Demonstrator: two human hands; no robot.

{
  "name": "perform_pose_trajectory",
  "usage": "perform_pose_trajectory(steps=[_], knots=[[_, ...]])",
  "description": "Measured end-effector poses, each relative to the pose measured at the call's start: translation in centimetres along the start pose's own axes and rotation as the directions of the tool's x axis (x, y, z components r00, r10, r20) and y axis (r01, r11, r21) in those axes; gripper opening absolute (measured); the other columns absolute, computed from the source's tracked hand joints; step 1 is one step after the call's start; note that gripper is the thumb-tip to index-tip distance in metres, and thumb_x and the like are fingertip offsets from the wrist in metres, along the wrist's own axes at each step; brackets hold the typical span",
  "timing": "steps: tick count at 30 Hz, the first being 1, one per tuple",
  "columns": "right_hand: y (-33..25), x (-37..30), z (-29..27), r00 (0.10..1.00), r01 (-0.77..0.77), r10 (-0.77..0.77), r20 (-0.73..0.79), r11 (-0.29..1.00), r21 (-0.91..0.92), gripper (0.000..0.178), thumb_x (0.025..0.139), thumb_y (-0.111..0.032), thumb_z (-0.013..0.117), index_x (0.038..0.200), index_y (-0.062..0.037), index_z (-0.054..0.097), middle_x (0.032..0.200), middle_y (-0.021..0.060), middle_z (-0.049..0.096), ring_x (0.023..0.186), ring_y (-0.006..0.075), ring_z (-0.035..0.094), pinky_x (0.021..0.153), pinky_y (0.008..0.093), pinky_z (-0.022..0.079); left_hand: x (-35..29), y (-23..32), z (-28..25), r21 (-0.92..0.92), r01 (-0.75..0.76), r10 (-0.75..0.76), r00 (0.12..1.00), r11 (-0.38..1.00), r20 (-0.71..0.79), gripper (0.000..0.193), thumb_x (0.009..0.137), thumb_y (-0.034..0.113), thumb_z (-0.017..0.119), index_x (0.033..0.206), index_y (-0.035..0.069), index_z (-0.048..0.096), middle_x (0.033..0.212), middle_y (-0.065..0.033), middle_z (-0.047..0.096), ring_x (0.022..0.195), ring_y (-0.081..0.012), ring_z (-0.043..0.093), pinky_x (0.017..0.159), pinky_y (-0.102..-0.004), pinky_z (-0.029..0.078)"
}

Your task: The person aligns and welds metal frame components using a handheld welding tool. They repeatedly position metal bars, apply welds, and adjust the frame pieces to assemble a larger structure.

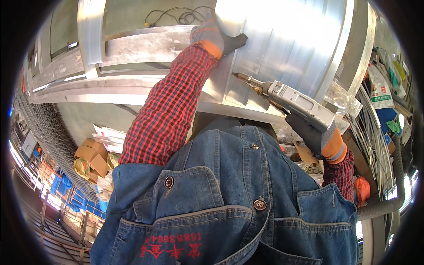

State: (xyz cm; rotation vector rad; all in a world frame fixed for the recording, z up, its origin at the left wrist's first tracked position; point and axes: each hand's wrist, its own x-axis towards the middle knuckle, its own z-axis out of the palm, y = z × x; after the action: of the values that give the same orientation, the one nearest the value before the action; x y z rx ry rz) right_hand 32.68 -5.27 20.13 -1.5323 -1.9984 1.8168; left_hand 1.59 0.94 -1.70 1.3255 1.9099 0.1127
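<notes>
Steadying the silver tool [297,98] over the ribbed panel [282,53] should go best with right hand [308,132] closed round its rear and left hand [215,36] (thumb splayed, apparently gripping nothing) braced on the panel.

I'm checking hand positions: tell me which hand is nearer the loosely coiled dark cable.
Left. The left hand is just beside the cable in the picture; the right hand is well below and to its right, gripping the silver handheld tool.

panel [282,53] right of beam [145,47], cable [184,20] behind beam, box [92,151] left, strips [374,137] far right
</notes>
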Motion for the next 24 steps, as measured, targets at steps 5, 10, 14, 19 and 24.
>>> perform_pose_trajectory(steps=[5,10,14,19,24], knots=[[1.0,0.4,0.2,0.997,0.079,-0.079,-0.004,0.996,-0.033,0.035,0.103,-0.016,0.085,0.134,0.0007,0.08,0.116,0.0117,0.084,0.103,0.0196,0.079,0.09,0.0356,0.062,0.0,0.1,-0.2,-0.011,0.01,-0.01,1.0,1.0,0.014,0.105,0.076,0.064,0.091,0.15,-0.002,0.057,0.137,-0.0221,0.076,0.126,-0.0398,0.075,0.11,-0.0508,0.059],[1.1,-0.5,0.0,0.997,0.083,-0.082,0.016,0.994,-0.071,0.036,0.104,-0.016,0.085,0.136,0.0001,0.079,0.117,0.0113,0.084,0.104,0.0194,0.079,0.09,0.0358,0.062,-0.6,0.9,-2.1,-0.029,-0.014,0.016,0.998,0.999,0.068,0.107,0.077,0.07,0.091,0.151,-0.001,0.06,0.141,-0.0228,0.074,0.134,-0.0429,0.071,0.114,-0.0521,0.057],[0.9,-1.2,0.2,0.997,-0.018,0.018,0.08,1.0,0.011,0.038,0.105,-0.015,0.084,0.139,-0.0007,0.078,0.124,0.0151,0.083,0.107,0.0236,0.081,0.092,0.037,0.063,-2.1,0.7,-3.7,0.165,-0.128,0.123,0.992,0.978,0.042,0.126,0.072,0.069,0.095,0.162,-0.005,0.047,0.158,-0.027,0.061,0.14,-0.0439,0.067,0.116,-0.0526,0.057],[1.4,-0.9,1.1,0.987,-0.009,0.007,0.162,1.0,0.009,0.038,0.106,-0.018,0.083,0.14,-0.0023,0.077,0.126,0.0143,0.084,0.108,0.024,0.082,0.092,0.0365,0.065,-2.5,0.5,-2.6,0.164,-0.129,0.128,0.992,0.978,0.017,0.127,0.075,0.069,0.096,0.165,-0.003,0.043,0.156,-0.0248,0.063,0.144,-0.0431,0.063,0.121,-0.051,0.054],[1.7,-1.2,1.3,0.989,0.014,-0.02,0.148,0.999,0.043,0.037,0.106,-0.018,0.083,0.14,-0.0032,0.078,0.127,0.0146,0.084,0.109,0.0249,0.082,0.091,0.037,0.065,-0.6,0.0,-0.7,0.118,-0.074,0.077,0.997,0.99,-0.019,0.129,0.076,0.068,0.094,0.168,-0.003,0.039,0.152,-0.0281,0.066,0.135,-0.0444,0.07,0.117,-0.053,0.057]])
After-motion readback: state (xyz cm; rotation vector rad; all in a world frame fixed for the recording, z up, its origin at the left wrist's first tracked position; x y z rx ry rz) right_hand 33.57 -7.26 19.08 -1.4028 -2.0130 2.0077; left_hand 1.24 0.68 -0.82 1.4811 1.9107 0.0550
